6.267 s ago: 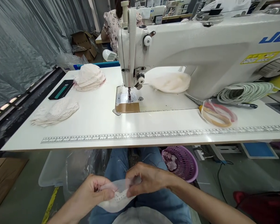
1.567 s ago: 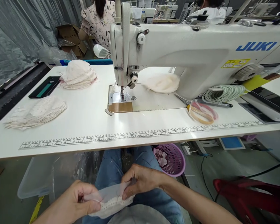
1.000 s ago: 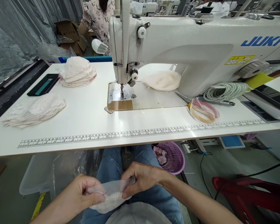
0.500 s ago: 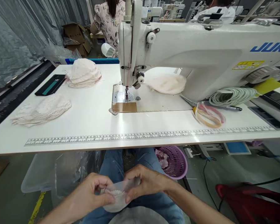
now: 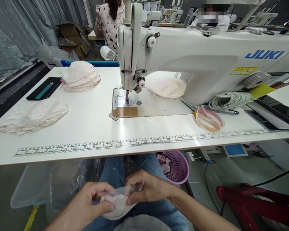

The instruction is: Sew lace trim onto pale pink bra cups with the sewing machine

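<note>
A small white fabric piece (image 5: 119, 205) with a scalloped lace edge and a sheer layer is held above my lap. My left hand (image 5: 96, 199) pinches its left side between thumb and fingers. On its right side, my right hand (image 5: 144, 189) grips the sheer upper part, thumb in front and fingers behind. Below lies a pale round piece (image 5: 143, 223), partly cut off by the frame's bottom edge. The sewing machine (image 5: 159, 57) stands on the table beyond my hands, with a cream cloth piece (image 5: 170, 88) under its arm.
Stacked white fabric pieces (image 5: 80, 76) and a lace-edged pile (image 5: 36, 115) lie on the table's left, near a dark phone-like object (image 5: 44, 88). Scissors (image 5: 189, 105), elastic loops (image 5: 208, 120) and coiled cord (image 5: 228, 101) lie right. A purple basket (image 5: 183, 168) stands below. Two people are beyond.
The view has shifted slightly to the right. Both hands keep hold of the fabric piece, which is tilted a little differently and shows more of its lace edge.
</note>
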Demonstrator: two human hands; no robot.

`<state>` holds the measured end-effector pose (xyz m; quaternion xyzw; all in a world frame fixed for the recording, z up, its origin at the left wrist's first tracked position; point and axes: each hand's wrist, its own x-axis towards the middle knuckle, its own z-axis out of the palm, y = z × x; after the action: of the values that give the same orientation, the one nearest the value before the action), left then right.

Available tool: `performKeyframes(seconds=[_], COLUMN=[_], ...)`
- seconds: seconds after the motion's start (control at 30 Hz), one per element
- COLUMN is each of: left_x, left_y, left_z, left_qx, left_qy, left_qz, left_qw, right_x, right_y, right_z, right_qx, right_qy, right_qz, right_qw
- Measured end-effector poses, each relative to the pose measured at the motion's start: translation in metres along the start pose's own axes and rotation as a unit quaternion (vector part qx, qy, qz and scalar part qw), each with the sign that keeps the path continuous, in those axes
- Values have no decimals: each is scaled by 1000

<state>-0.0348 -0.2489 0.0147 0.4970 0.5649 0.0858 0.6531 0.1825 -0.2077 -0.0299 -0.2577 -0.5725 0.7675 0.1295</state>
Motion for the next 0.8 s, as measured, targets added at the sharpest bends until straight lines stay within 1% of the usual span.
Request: performKeyframes(seconds=[0.1, 0.2, 0.3, 0.4, 0.5, 0.57, 0.67, 0.8], left_x=[2, 5, 9, 13, 15, 16, 15, 15], left_y=[-2, -4, -9, -12, -12, -11, -15, -27], left_z=[0, 2, 5, 7, 9, 10, 9, 10], left_qx=[-7, -14, -5, 0, 8, -13, -74, -66], left_qy=[-4, -5, 12, 22, 31, 35, 24, 55], left_qz=[0, 8, 28, 48, 61, 66, 75, 74], left_qw=[1000, 1000, 1000, 999, 998, 997, 994, 994], right_x=[2, 5, 6, 5, 3, 3, 3, 2], right_y=[3, 4, 3, 1, -1, -2, -2, 0], right_z=[1, 2, 2, 2, 2, 3, 3, 2], right_qx=[6, -22, -29, -21, -36, -39, -17, 11], right_qy=[-4, 3, 11, 3, 11, 24, 37, 42], right_qz=[8, -5, -20, -12, -7, -6, 7, 23], right_qw=[1000, 1000, 999, 1000, 999, 999, 999, 999])
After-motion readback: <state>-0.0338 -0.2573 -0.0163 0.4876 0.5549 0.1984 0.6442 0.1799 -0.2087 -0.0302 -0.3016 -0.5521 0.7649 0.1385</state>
